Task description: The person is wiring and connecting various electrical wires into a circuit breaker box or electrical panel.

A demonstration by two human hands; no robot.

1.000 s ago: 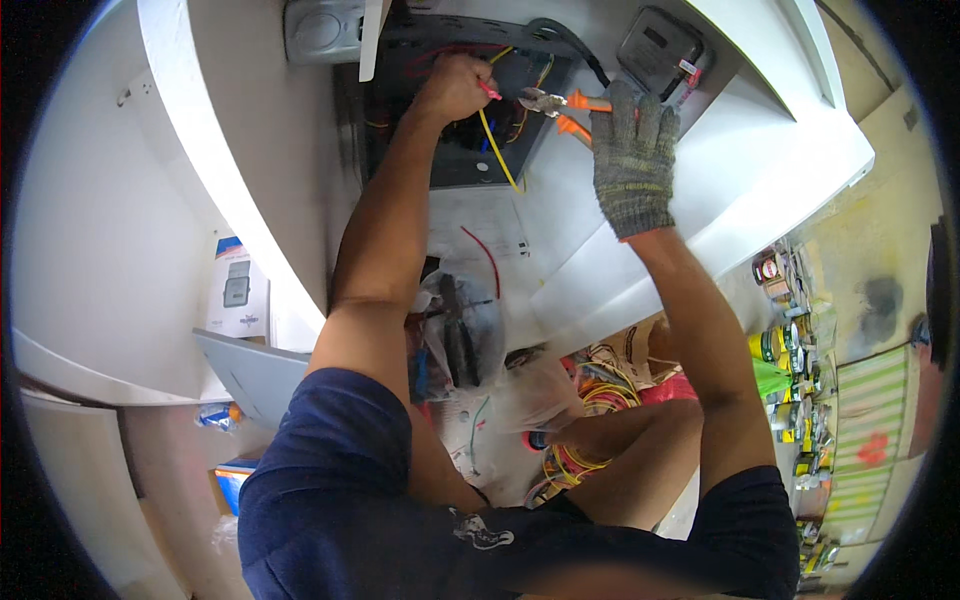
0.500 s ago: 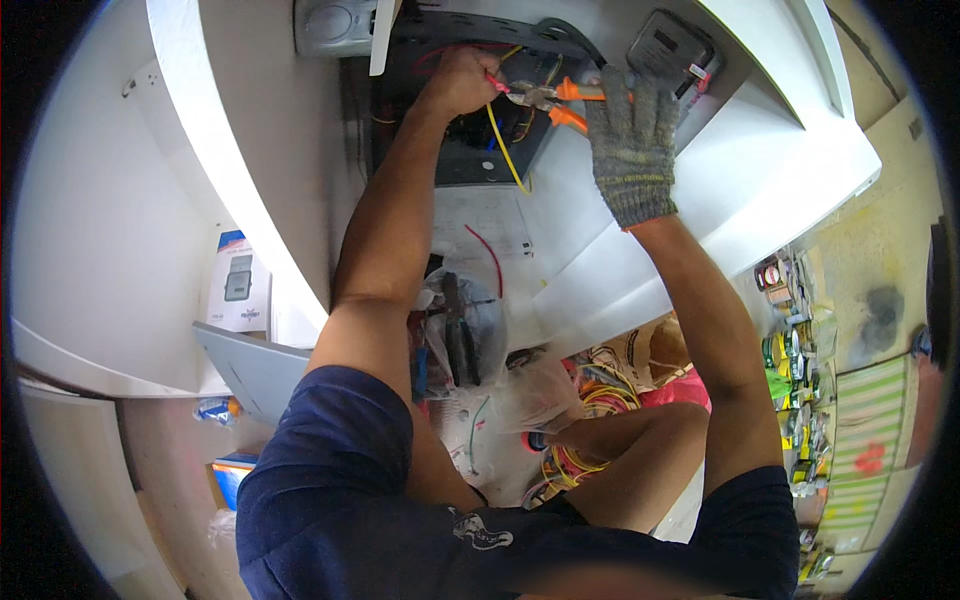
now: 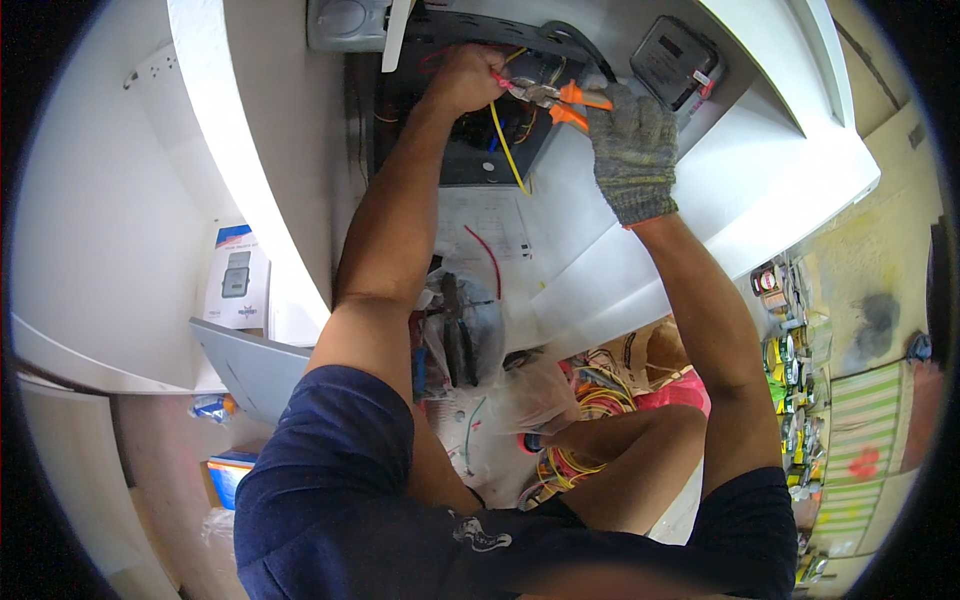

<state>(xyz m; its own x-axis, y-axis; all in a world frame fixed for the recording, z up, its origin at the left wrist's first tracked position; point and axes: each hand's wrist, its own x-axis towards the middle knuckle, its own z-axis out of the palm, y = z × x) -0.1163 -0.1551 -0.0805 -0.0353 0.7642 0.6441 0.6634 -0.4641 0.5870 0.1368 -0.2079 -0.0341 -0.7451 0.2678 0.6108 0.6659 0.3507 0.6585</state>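
Note:
My bare left hand (image 3: 468,80) pinches a red wire (image 3: 503,82) inside an open black metal electrical box (image 3: 400,150). Orange-handled pliers (image 3: 541,95) sit in my right hand (image 3: 635,140), which wears a grey knit glove. Their jaws are at the red wire, close beside my left fingertips; whether they bite on it is too small to tell. From near my left hand a yellow wire (image 3: 508,150) hangs over the box's lower edge. More wires inside the box are partly hidden by my left hand and arm.
A grey meter-like device (image 3: 675,62) is by the box's right side. Below lie a loose red wire piece (image 3: 488,252), a plastic bag with tools (image 3: 458,335) and coiled wires (image 3: 605,395) near my leg. White cabinet walls (image 3: 285,130) flank my arms. A grey panel (image 3: 250,365) leans at left.
My right fingers have curled in from a more stretched-out pose, and the pliers' handles look slightly closer together. My left hand keeps its pinch on the red wire.

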